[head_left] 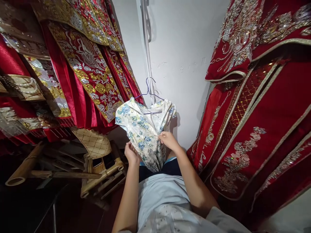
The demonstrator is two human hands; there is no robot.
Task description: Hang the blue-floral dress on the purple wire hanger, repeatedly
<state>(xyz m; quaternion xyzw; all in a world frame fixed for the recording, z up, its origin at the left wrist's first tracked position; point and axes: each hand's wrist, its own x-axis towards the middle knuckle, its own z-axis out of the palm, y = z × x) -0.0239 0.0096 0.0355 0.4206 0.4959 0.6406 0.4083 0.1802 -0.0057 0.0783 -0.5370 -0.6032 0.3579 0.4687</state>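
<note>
A white dress with blue and yellow flowers [142,129] hangs on a thin purple wire hanger [148,92] in front of a white wall. My right hand [168,139] pinches the fabric at the dress's front, right of its middle. My left hand [131,153] holds the dress's lower left side, fingers curled into the cloth. The hem of the dress hangs down between both hands.
Red garments with gold and silver embroidery hang close on the left [85,64] and on the right [255,113]. A gold quilted chair [97,145] and bamboo-style wooden frames [60,174] lie at lower left. A white pipe [147,48] runs down the wall.
</note>
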